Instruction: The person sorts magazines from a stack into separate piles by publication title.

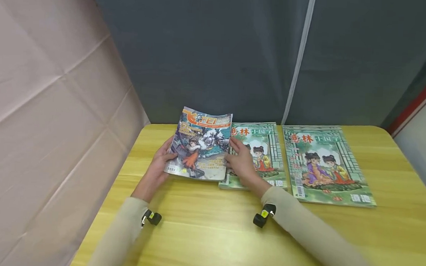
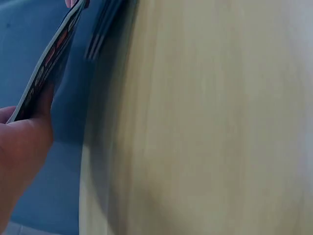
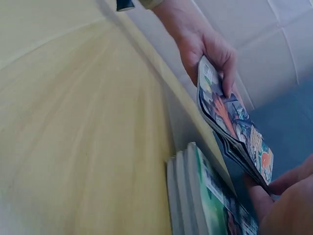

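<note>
Sleeves: beige, on both forearms; the left sleeve [image 1: 119, 232] and the right sleeve [image 1: 312, 230] enter from the near edge.
Wrist units: small and black with a yellow mark — a left unit [image 1: 152, 217] and a right unit [image 1: 264, 215], one beside each wrist.
Table: yellow wood-grain table [image 1: 196, 236], extending beneath the hands and magazines.
Left hand: the left hand [image 1: 157, 164] grips the left edge of the dark-covered magazine [image 1: 201, 146], thumb on the cover, other fingers behind.
Right hand: the right hand [image 1: 242, 158] pinches the opposite edge between thumb and fingers.
Dark-covered magazine: held between both hands, raised off the table and tilted, cover facing the head camera; orange title at the top, orange-clad figure below. Its edge shows several layers in the right wrist view; whether it is one copy or more cannot be told.
Middle green magazine: the middle green magazine [image 1: 269, 168] lies flat, partly covered from view by the right hand and the held item.
Right green magazine: the right green magazine [image 1: 332, 169] lies just beside it — same cover design, two seated figures.
Backdrop: dark grey curtain [image 1: 202, 52] with a pale vertical strip [image 1: 298, 61], behind the table.
</note>
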`<state>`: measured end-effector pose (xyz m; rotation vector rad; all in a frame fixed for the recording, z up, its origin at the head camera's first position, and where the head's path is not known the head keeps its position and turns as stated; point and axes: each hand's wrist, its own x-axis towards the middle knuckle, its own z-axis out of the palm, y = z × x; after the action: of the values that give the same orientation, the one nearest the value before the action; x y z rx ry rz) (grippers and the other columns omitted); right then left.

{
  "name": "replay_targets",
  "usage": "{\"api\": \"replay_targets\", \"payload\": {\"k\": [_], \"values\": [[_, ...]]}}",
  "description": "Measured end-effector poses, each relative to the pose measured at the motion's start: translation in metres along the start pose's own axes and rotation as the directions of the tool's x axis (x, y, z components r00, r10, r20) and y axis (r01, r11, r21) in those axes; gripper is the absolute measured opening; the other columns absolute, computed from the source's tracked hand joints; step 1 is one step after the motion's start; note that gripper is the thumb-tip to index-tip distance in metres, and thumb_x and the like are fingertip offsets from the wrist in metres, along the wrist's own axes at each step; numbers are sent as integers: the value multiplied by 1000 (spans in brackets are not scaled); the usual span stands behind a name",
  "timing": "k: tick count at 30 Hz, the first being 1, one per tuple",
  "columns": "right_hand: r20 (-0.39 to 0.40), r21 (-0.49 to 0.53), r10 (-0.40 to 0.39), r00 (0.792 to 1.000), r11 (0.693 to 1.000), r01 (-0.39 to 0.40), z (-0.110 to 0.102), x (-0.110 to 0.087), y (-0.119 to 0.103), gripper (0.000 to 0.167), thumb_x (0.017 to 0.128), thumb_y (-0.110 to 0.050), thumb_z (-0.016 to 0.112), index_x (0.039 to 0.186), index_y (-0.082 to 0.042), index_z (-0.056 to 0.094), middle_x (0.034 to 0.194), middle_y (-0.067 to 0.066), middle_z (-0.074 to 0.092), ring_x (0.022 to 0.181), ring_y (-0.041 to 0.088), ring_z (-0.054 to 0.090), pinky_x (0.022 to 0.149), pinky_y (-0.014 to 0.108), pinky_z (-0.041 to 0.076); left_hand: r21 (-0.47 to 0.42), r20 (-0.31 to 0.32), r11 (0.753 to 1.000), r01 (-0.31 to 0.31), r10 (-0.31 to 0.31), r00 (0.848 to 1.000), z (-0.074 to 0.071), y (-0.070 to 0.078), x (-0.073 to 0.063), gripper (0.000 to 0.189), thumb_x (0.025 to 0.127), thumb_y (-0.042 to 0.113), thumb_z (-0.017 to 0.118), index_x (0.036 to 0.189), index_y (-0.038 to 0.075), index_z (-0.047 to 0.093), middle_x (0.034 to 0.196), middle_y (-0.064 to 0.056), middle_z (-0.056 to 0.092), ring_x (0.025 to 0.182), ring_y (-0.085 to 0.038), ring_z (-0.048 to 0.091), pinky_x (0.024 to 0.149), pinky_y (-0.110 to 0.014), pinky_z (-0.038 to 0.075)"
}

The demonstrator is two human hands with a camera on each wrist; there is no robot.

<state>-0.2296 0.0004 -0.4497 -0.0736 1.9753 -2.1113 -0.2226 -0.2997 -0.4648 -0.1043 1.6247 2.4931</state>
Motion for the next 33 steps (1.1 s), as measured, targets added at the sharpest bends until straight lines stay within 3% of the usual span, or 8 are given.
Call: {"api": "replay_targets", "payload": {"k": [7,13,16,20,23,26,29,33], "values": [[33,-131,-11,999,991,15,28,5,7,90,90,14,61,168,-16,28,174,1,34,53,10,48,74,34,66,46,-66,996,79,-76,995,-23,7,-5,79,103,-14,32,171,23,17,180,-6,13,164,-30,23,116,-25,50],[51,-223,-10,999,975,21,43,15,8,92,88,16,61,168,-16,28,173,1,36,64,32,64,69,45,66,94,-116,987,127,-116,986,-30,12,-6,80,103,-13,35,172,23,15,180,-7,14,163,-31,26,123,-31,43],[50,-253,2,999,967,11,46,19,9,91,88,15,61,168,-15,29,172,3,37,75,42,69,69,47,66,129,-142,981,144,-125,982,-35,11,-3,78,104,-11,35,172,23,15,179,-8,17,162,-30,30,119,-27,48],[35,-321,14,999,947,-2,47,20,8,83,93,7,66,166,-10,31,170,10,41,66,32,70,60,38,64,169,-186,971,170,-138,973,-39,6,1,74,106,-7,35,171,24,17,178,-8,21,159,-29,36,116,-26,50],[21,-388,37,999,921,-26,47,18,5,75,99,-8,68,165,-9,33,169,14,42,50,15,55,46,26,52,218,-229,960,175,-124,965,-39,2,5,71,107,-3,38,171,22,20,178,-7,22,160,-28,35,126,-32,40],[28,-432,72,997,900,-53,48,15,1,72,102,-21,66,165,-11,34,168,14,43,48,8,40,48,24,45,347,-276,924,162,-64,959,-37,1,8,67,107,-1,43,169,15,24,177,-10,25,161,-28,33,133,-37,31],[58,-443,97,994,894,-62,47,10,-4,73,103,-28,64,167,-12,32,167,14,44,57,14,46,60,37,55,486,-301,860,156,-3,954,-36,0,8,65,107,1,47,168,10,26,176,-14,27,162,-29,30,135,-40,27],[101,-455,98,990,890,-42,42,2,-11,73,104,-35,63,166,-13,32,166,14,46,110,28,69,100,52,60,616,-294,774,148,52,954,-37,2,7,66,108,7,50,168,6,22,175,-17,26,163,-32,28,135,-44,25]]}}
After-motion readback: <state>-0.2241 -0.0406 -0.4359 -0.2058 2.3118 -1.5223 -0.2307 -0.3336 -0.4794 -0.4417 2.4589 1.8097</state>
